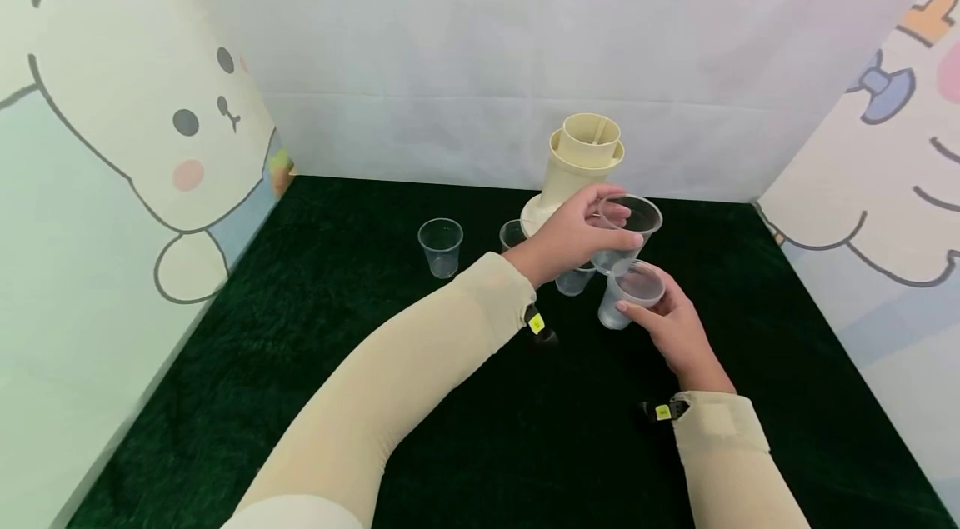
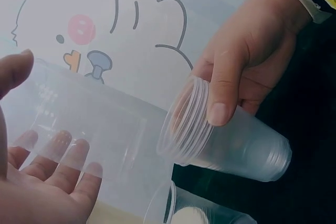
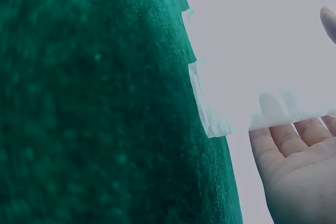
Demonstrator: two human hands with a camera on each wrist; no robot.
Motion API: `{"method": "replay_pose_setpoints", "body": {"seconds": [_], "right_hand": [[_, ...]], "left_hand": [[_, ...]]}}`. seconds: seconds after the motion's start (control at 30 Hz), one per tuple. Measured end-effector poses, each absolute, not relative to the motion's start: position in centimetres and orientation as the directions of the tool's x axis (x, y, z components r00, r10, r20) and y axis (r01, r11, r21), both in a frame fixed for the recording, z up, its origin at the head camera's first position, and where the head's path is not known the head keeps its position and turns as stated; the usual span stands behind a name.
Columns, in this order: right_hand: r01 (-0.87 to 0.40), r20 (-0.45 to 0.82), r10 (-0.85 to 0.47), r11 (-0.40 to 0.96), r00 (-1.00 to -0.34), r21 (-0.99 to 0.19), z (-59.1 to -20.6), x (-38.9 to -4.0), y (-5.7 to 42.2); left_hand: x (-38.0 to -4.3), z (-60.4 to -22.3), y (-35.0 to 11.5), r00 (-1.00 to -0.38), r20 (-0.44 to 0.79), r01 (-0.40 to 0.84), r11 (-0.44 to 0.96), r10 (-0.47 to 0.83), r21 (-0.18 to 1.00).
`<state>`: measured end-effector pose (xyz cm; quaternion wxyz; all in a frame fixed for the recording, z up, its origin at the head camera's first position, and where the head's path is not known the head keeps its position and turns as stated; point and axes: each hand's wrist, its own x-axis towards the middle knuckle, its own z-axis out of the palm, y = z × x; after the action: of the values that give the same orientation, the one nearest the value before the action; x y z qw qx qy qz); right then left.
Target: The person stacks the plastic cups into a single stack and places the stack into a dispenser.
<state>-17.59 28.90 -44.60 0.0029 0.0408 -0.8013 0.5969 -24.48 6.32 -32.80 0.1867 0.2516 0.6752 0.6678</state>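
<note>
My left hand (image 1: 576, 234) grips a clear plastic cup (image 1: 643, 217) by its sides, thumb and fingers on opposite walls. Just below it, my right hand (image 1: 677, 331) holds a stack of nested clear plastic cups (image 1: 613, 311) above the dark cloth. Several rims lie close together on that stack (image 2: 247, 148) in the left wrist view, with the right thumb (image 2: 223, 98) near them. The held cup's base overlaps the mouth of the stack in the head view. Behind my left hand, another clear cup (image 1: 574, 282) stands on the cloth, partly hidden.
A cream cylindrical container (image 1: 572, 175) with a smaller cup-like piece in its top stands at the back, its base partly behind my left hand. One clear cup (image 1: 441, 249) stands to the left; another (image 1: 512, 234) is half hidden by my wrist. Dark green cloth (image 1: 555, 446) covers the table.
</note>
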Motion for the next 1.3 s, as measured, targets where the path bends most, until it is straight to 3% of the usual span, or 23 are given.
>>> {"method": "replay_pose_setpoints", "body": {"seconds": [1.3], "right_hand": [[-0.040, 0.032, -0.030, 0.304, -0.999, -0.952, -44.7, -17.2, 29.0]], "left_hand": [[-22.9, -34.8, 10.6, -0.826, 0.053, 0.075, 0.016, 0.561, 0.997]]}}
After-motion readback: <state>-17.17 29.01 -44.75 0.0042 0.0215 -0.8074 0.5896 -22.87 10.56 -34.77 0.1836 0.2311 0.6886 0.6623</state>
